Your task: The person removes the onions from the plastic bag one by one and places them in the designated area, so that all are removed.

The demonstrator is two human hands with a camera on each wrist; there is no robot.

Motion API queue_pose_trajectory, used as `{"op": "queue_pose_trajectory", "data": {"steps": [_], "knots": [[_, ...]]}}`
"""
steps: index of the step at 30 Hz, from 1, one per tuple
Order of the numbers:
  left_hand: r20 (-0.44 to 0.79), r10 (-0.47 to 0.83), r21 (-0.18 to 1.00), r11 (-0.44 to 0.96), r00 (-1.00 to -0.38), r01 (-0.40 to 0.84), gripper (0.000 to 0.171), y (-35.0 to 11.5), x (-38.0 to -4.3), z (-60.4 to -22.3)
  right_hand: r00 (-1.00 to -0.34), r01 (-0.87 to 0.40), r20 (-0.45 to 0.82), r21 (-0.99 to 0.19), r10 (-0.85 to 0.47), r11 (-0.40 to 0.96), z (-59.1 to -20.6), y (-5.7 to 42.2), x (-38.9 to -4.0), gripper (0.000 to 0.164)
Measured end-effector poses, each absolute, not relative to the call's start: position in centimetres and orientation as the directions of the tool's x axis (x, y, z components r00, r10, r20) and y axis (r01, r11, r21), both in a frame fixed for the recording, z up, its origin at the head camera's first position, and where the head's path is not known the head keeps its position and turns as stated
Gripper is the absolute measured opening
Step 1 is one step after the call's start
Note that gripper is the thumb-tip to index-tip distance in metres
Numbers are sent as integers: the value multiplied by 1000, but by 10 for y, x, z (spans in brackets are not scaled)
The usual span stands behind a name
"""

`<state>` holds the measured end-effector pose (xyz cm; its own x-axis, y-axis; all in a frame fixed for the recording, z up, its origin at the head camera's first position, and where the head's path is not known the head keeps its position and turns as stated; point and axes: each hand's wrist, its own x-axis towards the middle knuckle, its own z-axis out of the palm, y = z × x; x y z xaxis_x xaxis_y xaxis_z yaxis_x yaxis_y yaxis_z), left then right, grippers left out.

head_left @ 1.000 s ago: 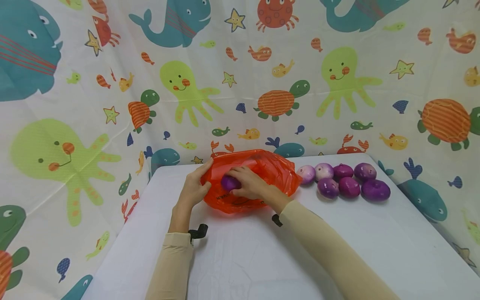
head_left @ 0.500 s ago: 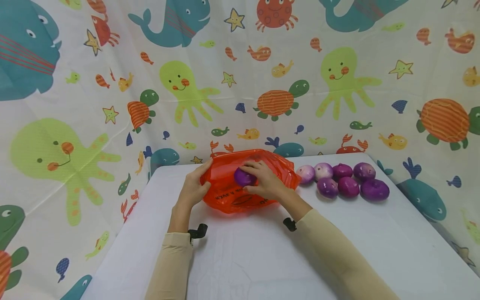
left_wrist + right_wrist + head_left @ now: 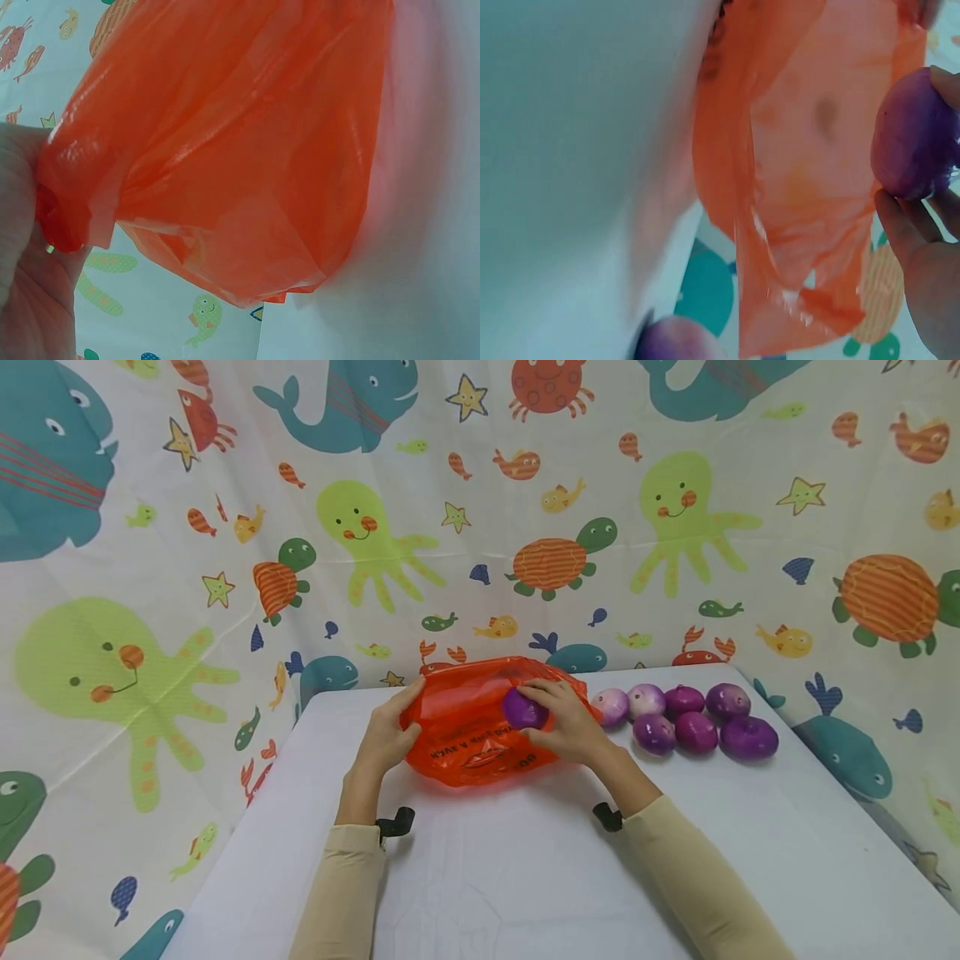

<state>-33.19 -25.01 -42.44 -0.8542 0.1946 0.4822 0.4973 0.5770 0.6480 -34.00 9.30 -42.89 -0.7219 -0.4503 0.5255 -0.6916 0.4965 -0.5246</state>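
A red plastic bag (image 3: pixel 457 710) with dark printing lies across the back of the table, its mouth spread wide. My left hand (image 3: pixel 386 735) pinches the bag's left edge between thumb and fingers; the left wrist view shows the bag film (image 3: pixel 247 150) bunched in that hand (image 3: pixel 37 255). In front of the bag's right half, my right hand (image 3: pixel 564 722) grips a purple onion (image 3: pixel 522 710) with thumb below and fingers above. Seen from the right wrist, this smooth onion (image 3: pixel 911 139) sits in the fingertips of the hand (image 3: pixel 937 285), beside the bag (image 3: pixel 810 150).
Several purple onions (image 3: pixel 696 732) stand grouped in two rows to the right of the bag, the paler ones (image 3: pixel 611 707) close to its right edge. A white cloth covers the table (image 3: pixel 480 877). Behind hangs a curtain (image 3: pixel 480 610) printed with sea animals.
My right hand has carried the onion rightward, from the left part of the bag's mouth to its right part. More of the bag's printing shows. The left hand keeps its place.
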Motion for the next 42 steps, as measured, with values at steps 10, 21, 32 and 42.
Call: {"op": "queue_pose_trajectory", "data": {"steps": [10, 21, 32, 42], "knots": [[468, 190, 659, 576, -863, 484, 78, -249, -331, -424, -751, -656, 514, -514, -414, 552, -421, 115, -336, 68], [473, 189, 653, 581, -861, 486, 79, -250, -331, -424, -791, -605, 487, -529, -370, 595, -414, 141, -330, 73], [481, 188, 648, 582, -856, 492, 81, -251, -330, -425, -843, -532, 422, -565, -334, 630, -410, 172, -328, 75], [484, 187, 648, 580, -855, 493, 82, -251, -330, -424, -869, -495, 311, -508, -386, 705, -405, 202, -329, 76]]}}
